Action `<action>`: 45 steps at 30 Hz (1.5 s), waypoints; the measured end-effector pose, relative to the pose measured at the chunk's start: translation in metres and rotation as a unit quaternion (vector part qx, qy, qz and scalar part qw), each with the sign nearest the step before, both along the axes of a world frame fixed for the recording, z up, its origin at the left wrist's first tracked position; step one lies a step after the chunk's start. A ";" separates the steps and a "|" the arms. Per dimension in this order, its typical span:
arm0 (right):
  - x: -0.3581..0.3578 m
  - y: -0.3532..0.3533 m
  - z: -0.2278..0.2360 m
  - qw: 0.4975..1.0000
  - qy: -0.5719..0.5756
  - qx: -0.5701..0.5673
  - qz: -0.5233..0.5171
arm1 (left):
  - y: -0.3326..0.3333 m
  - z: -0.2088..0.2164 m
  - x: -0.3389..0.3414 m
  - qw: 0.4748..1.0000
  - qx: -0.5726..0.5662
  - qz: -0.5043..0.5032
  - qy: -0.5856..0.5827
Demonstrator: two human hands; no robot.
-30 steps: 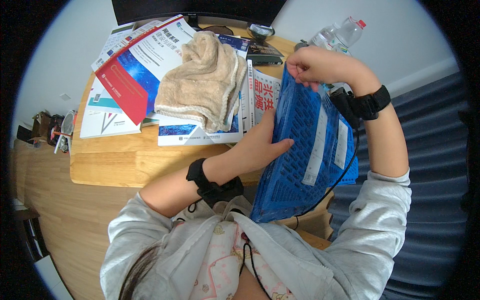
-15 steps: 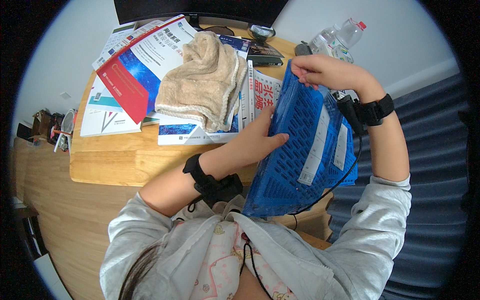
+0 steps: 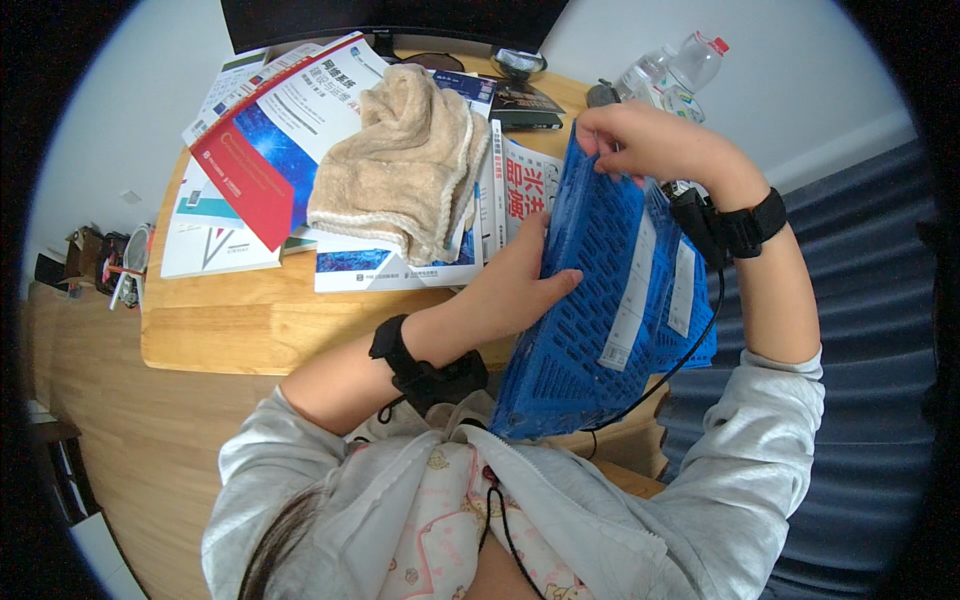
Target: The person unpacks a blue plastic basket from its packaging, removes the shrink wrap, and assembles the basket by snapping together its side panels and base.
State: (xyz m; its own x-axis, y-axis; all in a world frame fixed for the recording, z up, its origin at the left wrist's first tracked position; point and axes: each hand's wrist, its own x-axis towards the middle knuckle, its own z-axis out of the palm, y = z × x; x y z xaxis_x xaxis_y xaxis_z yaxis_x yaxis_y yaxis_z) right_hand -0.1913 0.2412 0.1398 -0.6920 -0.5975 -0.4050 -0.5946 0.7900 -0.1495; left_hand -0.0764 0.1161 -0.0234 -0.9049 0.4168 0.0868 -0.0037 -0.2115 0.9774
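A flat blue perforated plastic panel [image 3: 575, 330], apparently a folded crate in clear film, stands tilted in front of me over the table's near edge. It bears a white label strip. My left hand [image 3: 510, 290] grips its left edge, thumb on the near face and fingers behind. At the top corner my right hand [image 3: 655, 145] is closed, fingertips pinching the edge or the film; exactly which I cannot tell. Another blue perforated panel [image 3: 703, 340] with a white label shows behind it on the right, partly hidden. Both wrists wear black straps with small devices.
On the wooden table [image 3: 230, 330] lie several books [image 3: 250, 150] with a beige towel [image 3: 395, 165] over them. A monitor [image 3: 390, 22] stands at the back. Plastic bottles [image 3: 690, 65] are at the back right. A black cable [image 3: 700, 345] hangs beside the panel; a dark blue curtain [image 3: 840, 400] is at right.
Both hands keep their hold on the blue panel, which has shifted very slightly. Its lower end sits a touch lower, and the view has moved a little.
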 end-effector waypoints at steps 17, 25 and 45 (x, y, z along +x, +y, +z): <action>0.010 0.012 0.008 0.998 0.016 -0.052 0.041 | -0.014 0.029 -0.014 0.997 -0.020 -0.049 -0.058; 0.018 0.011 0.007 0.990 0.063 -0.087 0.086 | -0.028 0.054 -0.033 0.989 -0.020 -0.091 -0.112; 0.030 0.011 -0.015 0.965 0.096 -0.200 0.140 | -0.030 0.037 -0.060 0.976 0.087 -0.129 -0.150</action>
